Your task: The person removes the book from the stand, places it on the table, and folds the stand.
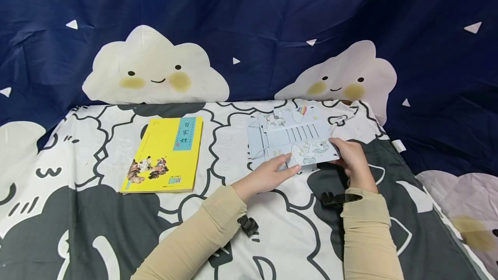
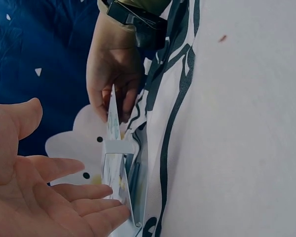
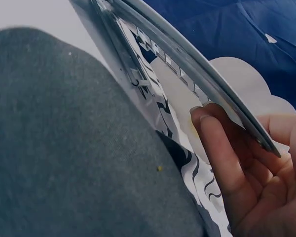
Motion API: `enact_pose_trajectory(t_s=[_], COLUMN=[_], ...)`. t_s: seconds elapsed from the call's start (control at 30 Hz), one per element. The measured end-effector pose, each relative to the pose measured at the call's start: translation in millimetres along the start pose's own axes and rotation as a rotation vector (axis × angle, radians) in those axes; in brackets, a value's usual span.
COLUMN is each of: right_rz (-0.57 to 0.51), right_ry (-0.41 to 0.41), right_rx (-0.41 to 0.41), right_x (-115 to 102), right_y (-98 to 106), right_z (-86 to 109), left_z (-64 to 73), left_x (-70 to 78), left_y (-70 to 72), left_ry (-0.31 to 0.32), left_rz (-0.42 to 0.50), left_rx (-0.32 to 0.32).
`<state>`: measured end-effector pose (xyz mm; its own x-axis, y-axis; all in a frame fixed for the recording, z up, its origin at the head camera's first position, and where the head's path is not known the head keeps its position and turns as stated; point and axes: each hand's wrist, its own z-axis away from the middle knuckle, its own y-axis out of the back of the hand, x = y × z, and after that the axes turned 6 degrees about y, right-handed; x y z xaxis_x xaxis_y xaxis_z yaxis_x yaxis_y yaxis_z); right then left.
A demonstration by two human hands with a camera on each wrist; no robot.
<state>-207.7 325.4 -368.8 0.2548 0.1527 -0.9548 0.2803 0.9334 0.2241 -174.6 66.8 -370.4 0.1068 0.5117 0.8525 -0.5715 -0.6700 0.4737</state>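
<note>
Pale-blue plastic book stand (image 1: pixel 292 138) lies right of the yellow book (image 1: pixel 165 155), long axis crosswise. My right hand (image 1: pixel 352 159) grips its right edge; left hand (image 1: pixel 268 175), open, touches its near edge.

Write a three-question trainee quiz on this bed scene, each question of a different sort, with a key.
1. True or false: the yellow book lies closed on the patterned sheet, apart from both hands.
2. Multiple choice: what does the right hand hold? A) the yellow book B) the unicorn-printed book stand C) a pen
3. Fill in: the left hand touches the stand's near edge with its fingers ____ (straight / curled round it).

Key: 1 true: the book lies to the left, untouched. 2 B: its grip is on the stand's right end, lifting that side off the sheet. 3 straight.
</note>
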Motion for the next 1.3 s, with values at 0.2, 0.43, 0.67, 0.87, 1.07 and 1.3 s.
enact_pose_trajectory(t_s=[0.2,0.43,0.67,0.87,1.07,1.3], right_rz=[0.029,0.05,0.077,0.082,0.122,0.128], right_ry=[-0.029,-0.057,-0.055,-0.045,-0.038,-0.035], right_rx=[-0.024,-0.062,-0.077,-0.079,-0.063,-0.044], right_x=[5,14,19,21,25,25], right_y=[2,4,4,3,4,6], right_z=[-2.7,-6.4,-8.0,-8.6,-10.3,-10.0], left_z=[0.1,0.1,0.4,0.9,0.9,0.9], left_x=[0.4,0.6,1.0,1.9,2.2,2.2], left_y=[-0.1,-0.2,-0.3,0.0,-0.7,0.5], left_ry=[0.009,0.013,0.016,0.021,0.023,0.025], left_rz=[-0.005,-0.01,-0.017,-0.032,-0.03,-0.02], left_rx=[-0.004,-0.003,-0.005,-0.001,-0.001,-0.004])
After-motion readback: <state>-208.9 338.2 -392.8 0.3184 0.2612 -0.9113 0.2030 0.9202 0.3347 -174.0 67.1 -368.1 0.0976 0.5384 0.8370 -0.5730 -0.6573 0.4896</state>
